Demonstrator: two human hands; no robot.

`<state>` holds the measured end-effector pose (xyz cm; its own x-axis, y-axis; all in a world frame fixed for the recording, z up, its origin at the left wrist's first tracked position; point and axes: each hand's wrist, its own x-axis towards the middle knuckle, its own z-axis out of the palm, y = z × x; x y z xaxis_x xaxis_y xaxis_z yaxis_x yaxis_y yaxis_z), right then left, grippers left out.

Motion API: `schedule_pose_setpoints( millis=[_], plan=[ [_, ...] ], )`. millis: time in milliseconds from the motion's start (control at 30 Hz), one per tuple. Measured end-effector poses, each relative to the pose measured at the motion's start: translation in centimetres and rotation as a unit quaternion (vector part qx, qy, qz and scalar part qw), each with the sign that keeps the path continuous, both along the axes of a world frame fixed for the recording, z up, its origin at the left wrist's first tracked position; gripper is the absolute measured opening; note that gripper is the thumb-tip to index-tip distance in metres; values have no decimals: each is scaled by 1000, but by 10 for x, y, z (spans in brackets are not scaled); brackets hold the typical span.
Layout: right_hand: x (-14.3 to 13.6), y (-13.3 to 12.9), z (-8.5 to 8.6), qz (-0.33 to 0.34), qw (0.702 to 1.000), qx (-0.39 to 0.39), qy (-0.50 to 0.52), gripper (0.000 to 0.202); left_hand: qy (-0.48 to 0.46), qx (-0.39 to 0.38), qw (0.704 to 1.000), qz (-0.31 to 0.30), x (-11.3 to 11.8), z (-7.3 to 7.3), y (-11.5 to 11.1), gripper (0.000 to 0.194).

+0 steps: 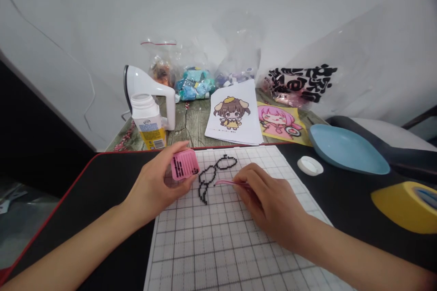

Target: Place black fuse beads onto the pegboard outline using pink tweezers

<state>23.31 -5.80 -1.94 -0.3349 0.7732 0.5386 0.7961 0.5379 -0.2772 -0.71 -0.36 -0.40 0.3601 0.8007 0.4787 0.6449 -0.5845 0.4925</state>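
Gripping with left hand [153, 184], pinching with right hand [264, 191], both bare.
Angled up from lower left along left forearm [87, 241], nearly straight through left wrist [126, 211]; opened into a C shape, back of hand partly toward camera, with left fingers [175, 148] stretched along top and left thumb [182, 187] below. Slanted in from lower right along right forearm [351, 248]; curled at knuckles, bent at index, closed toward thumb in a fine pinch, with remaining fingers mostly hidden. Bare up to frame edge on both sides.

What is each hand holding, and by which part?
The left hand holds the pink tray by opposite edges; the right hand holds pink tweezers behind the tip.
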Motion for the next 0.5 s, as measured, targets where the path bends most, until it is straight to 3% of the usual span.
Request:
schedule_pose_setpoints(
  millis=[200,500],
  plan=[
    [2,3,0,-40,999,19,15,15,2,7,1000,-6,0,0,2,54],
    [8,12,3,-68,995,-16,66,14,-7,-23,1000,-2,0,0,-1,59]
  ],
)
